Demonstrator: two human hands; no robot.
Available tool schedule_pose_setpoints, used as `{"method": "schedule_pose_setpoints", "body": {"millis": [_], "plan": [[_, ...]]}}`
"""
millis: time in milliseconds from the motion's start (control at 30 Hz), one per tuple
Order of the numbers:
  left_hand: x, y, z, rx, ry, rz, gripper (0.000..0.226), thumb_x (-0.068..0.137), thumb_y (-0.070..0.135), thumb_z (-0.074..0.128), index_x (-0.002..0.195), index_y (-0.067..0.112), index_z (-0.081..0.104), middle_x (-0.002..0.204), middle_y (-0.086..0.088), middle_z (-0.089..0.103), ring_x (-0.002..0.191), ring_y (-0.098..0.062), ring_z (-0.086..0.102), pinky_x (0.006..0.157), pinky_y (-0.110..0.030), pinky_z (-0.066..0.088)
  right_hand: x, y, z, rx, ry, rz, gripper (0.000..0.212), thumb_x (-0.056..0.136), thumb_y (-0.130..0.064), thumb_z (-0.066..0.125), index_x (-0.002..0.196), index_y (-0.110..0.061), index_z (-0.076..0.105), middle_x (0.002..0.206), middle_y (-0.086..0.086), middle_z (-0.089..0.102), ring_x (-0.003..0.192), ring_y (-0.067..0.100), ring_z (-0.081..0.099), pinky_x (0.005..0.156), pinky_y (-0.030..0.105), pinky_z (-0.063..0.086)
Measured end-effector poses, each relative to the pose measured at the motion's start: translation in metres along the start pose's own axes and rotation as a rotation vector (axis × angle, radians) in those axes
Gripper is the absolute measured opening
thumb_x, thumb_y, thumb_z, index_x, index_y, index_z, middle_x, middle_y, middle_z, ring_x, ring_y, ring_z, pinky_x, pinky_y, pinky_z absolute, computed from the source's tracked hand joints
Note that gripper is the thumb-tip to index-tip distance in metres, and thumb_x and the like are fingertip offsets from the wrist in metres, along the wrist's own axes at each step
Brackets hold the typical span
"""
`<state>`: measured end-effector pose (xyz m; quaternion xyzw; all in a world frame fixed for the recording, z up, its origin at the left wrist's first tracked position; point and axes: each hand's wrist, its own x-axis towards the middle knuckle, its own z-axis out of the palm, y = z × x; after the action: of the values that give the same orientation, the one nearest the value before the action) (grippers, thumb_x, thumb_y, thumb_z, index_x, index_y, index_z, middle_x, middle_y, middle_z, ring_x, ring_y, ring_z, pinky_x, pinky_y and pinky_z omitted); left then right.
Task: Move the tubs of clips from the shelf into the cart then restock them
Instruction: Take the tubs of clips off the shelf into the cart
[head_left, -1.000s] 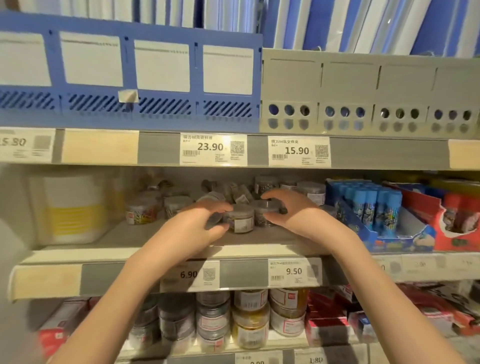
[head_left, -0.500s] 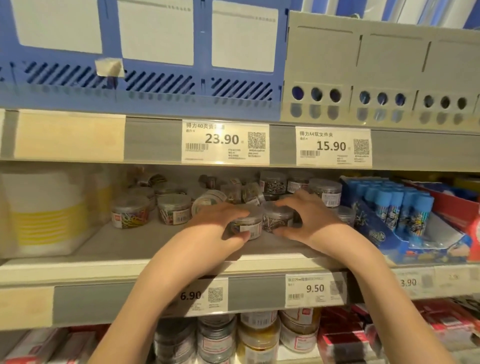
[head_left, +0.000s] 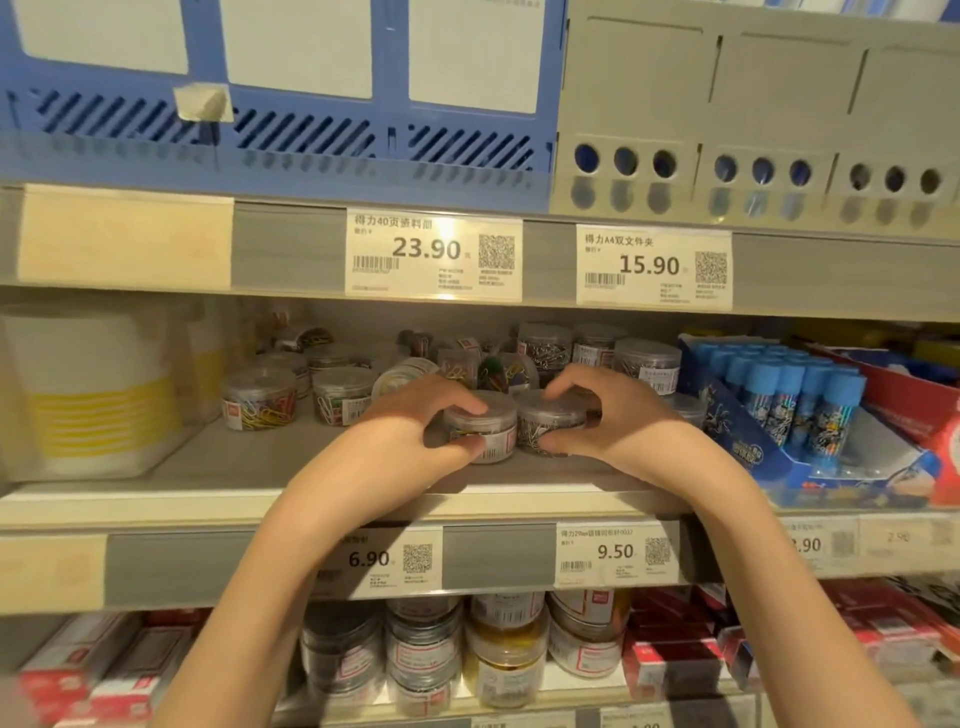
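Left hand (head_left: 415, 436) fingers round one tub (head_left: 480, 434), right hand (head_left: 618, 421) fingers round its neighbour (head_left: 550, 428)

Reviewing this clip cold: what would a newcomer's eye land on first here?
Two bare hands, left hand and right hand, meet at the middle shelf's front, each gripping a clear tub of clips: left tub, right tub. Above hang the price tags 23.90 and 15.90; blue-capped glue sticks stand right.

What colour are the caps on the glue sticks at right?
Light blue caps on the glue sticks, seen in the head view.
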<state>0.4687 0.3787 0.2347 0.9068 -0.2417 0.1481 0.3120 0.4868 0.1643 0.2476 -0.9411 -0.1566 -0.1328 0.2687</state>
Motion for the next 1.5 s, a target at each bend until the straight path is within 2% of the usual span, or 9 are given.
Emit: {"method": "schedule_pose_setpoints", "body": {"millis": [133,367,600,733,1067,1133,1233,1333,1500], "plan": [[-0.001,0.001,-0.001,-0.019,0.006,-0.008,0.030,0.087,0.035,0.062,0.114,0.042,0.051,0.104,0.032,0.042,0.088,0.018,0.041,0.070,0.007,0.030,-0.002,0.001,-0.003,0.110,0.048,-0.008,0.034,0.074,-0.026,0.077,0.102,-0.030,0.058,0.109,-0.012,0.058,0.101,0.009,0.054,0.080,0.024,0.040],[0.000,-0.002,0.002,-0.036,0.085,-0.027,0.055,0.083,0.034,0.066,0.130,0.046,0.039,0.107,0.019,0.053,0.104,-0.001,0.051,0.089,-0.020,0.040,0.006,-0.008,-0.009,0.230,0.164,-0.075,0.034,0.072,-0.024,0.078,0.101,-0.029,0.062,0.110,-0.012,0.061,0.103,0.011,0.056,0.091,0.031,0.046],[0.004,-0.008,0.003,-0.092,0.085,-0.014,0.076,0.080,0.032,0.068,0.137,0.052,0.021,0.113,0.017,0.052,0.105,-0.002,0.053,0.091,-0.025,0.044,0.014,-0.027,-0.005,0.308,0.111,-0.141,0.030,0.069,-0.025,0.080,0.091,-0.035,0.062,0.098,-0.014,0.067,0.094,0.002,0.062,0.089,0.031,0.051],[0.005,-0.007,0.003,-0.103,0.106,-0.018,0.075,0.080,0.031,0.069,0.136,0.051,0.024,0.121,0.011,0.043,0.107,-0.005,0.053,0.094,-0.026,0.043,0.018,-0.034,0.004,0.290,0.082,-0.187,0.032,0.070,-0.023,0.079,0.098,-0.027,0.063,0.101,-0.009,0.067,0.095,0.007,0.063,0.087,0.038,0.052],[0.010,0.003,0.000,-0.056,0.090,-0.056,0.060,0.083,0.031,0.067,0.134,0.039,0.035,0.125,0.004,0.043,0.094,-0.015,0.054,0.083,-0.026,0.042,0.013,-0.035,0.009,0.286,0.017,-0.212,0.052,0.074,-0.025,0.077,0.120,-0.026,0.054,0.120,-0.009,0.059,0.113,0.007,0.054,0.099,0.038,0.045],[0.011,0.006,0.000,-0.046,0.092,-0.052,0.056,0.083,0.034,0.067,0.130,0.036,0.036,0.116,0.005,0.047,0.082,-0.010,0.051,0.071,-0.023,0.039,0.008,-0.030,0.001,0.199,0.031,-0.177,0.058,0.076,-0.024,0.077,0.127,-0.024,0.049,0.127,-0.007,0.054,0.118,0.010,0.050,0.101,0.031,0.041],[0.014,0.013,0.003,-0.015,0.085,-0.081,0.053,0.085,0.036,0.064,0.128,0.031,0.033,0.084,0.011,0.040,0.065,-0.001,0.042,0.052,-0.015,0.029,-0.006,-0.010,-0.013,0.006,0.082,-0.085,0.054,0.081,-0.026,0.072,0.129,-0.023,0.048,0.132,-0.005,0.049,0.118,0.011,0.046,0.089,0.016,0.033],[0.017,0.016,0.007,-0.027,0.124,-0.087,0.052,0.086,0.033,0.065,0.126,0.027,0.034,0.076,0.014,0.034,0.062,0.000,0.038,0.051,-0.017,0.026,-0.022,0.010,-0.024,-0.077,0.083,0.046,0.055,0.081,-0.030,0.071,0.131,-0.023,0.047,0.134,-0.003,0.049,0.119,0.012,0.046,0.078,0.008,0.027],[0.013,0.017,0.009,-0.063,0.149,-0.092,0.046,0.084,0.031,0.066,0.116,0.032,0.034,0.076,0.011,0.040,0.060,-0.001,0.041,0.048,-0.016,0.026,-0.030,0.027,-0.030,-0.137,0.083,0.144,0.059,0.080,-0.029,0.072,0.133,-0.022,0.046,0.132,0.002,0.053,0.117,0.016,0.051,0.082,0.011,0.031]]}}
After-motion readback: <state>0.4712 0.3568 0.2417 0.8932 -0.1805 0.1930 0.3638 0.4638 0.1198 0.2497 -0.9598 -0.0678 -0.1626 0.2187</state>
